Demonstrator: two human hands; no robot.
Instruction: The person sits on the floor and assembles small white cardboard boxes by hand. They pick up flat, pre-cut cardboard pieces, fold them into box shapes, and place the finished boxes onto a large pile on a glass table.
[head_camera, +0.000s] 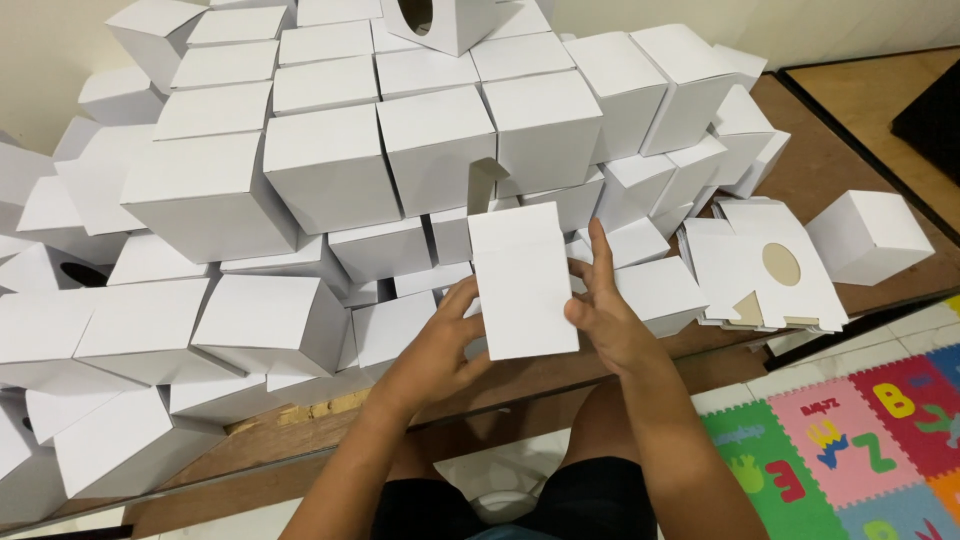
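Wooden tabletop: stacked white boxes, flat blanks. Left hand and right hand both grip a half-formed white carton; step judged folding, next needing the raised flap tucked.

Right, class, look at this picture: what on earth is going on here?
A person holds a white cardboard box in both hands, the left hand at its lower left side and the right hand along its right edge. Behind it a pile of white boxes covers the wooden table. Flat cutouts lie stacked on the right.
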